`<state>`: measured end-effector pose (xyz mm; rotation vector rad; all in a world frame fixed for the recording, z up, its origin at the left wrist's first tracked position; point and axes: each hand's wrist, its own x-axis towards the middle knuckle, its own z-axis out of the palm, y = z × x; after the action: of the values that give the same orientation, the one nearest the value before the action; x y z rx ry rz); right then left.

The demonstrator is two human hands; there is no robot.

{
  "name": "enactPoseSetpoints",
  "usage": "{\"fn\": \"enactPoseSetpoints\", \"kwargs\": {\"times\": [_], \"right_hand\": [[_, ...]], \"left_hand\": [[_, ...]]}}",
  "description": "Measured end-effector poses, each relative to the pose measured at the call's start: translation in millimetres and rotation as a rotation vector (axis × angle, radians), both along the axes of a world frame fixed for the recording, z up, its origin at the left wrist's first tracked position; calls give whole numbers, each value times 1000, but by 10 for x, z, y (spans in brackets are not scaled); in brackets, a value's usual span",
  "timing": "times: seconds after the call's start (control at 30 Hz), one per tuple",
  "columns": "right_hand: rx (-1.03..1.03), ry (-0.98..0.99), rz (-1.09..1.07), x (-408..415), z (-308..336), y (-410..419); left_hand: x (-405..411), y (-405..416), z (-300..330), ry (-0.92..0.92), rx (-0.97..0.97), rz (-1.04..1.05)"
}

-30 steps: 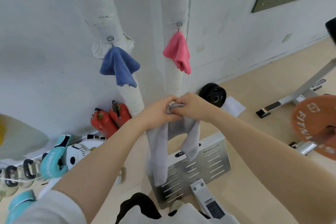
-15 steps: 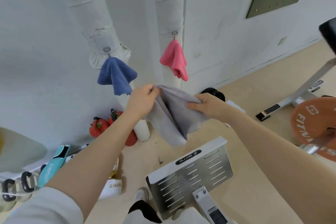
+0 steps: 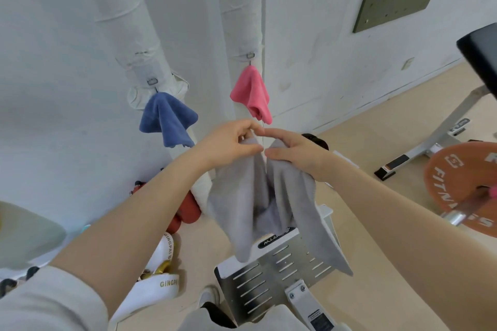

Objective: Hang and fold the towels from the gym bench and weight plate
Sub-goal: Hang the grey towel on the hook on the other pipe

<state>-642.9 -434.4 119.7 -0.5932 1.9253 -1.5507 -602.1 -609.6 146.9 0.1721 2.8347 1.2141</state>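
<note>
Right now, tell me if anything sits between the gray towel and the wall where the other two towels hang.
Nothing visible does. The gray towel hangs in the air, pinched by the left hand and right hand, just below the pink towel and right of the blue towel. No free hook shows.

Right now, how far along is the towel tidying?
Two look done: a blue terry towel and a pink terry towel hang from hooks on the white wrapped pipes. In hand: a grey cloth towel, its top edge pinched by the left hand and right hand, apparently mid-fold. No other loose towel shows, so this may be the last.
</note>
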Motion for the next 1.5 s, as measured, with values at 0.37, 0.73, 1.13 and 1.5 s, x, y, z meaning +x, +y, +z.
{"fn": "enactPoseSetpoints", "kwargs": {"times": [0.37,0.73,1.13,1.5], "right_hand": [[89,200,-183,11,82,126],[143,87,-337,-33,157,181],[-125,-268,-16,165,199,71],[353,519,-174,191,82,-29]], "left_hand": [[67,34,-70,-50,130,101],[109,42,-170,-191,951,387],[221,262,-272,-8,750,385],[279,229,-337,6,699,408]]}}
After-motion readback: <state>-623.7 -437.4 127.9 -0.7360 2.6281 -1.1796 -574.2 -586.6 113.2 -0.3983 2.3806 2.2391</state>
